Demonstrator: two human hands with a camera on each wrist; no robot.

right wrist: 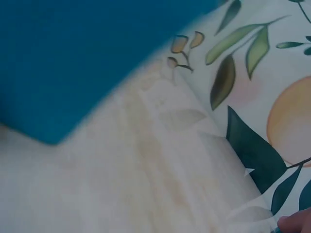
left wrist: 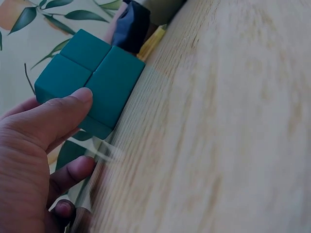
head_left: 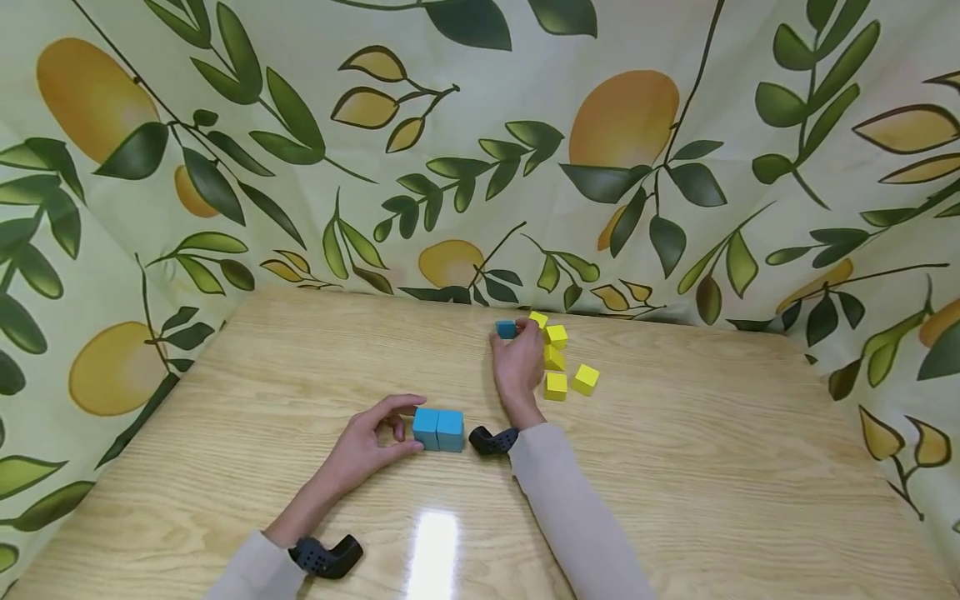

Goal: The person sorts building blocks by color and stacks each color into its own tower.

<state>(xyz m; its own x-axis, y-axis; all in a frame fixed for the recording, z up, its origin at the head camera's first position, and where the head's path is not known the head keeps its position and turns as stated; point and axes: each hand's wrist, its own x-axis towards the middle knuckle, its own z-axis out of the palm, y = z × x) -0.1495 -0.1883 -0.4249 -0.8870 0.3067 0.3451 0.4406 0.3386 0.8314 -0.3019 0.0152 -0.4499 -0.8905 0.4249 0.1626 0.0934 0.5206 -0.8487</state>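
blue blocks under both hands: a sideways slip on the right could knock the yellow ones.
the right hand (head_left: 517, 367), upper centre of the frame, seems to pinch the far blue block (head_left: 506, 329); yellow blocks (head_left: 554, 358) lie just beside its knuckles, so a wide turn might push them. the left hand (head_left: 363, 446), lower centre, holds the pair of blue blocks (head_left: 439, 430) at their left end, thumb near, forefinger far; a twist there could open the seam. both forearms reach up from the bottom edge.
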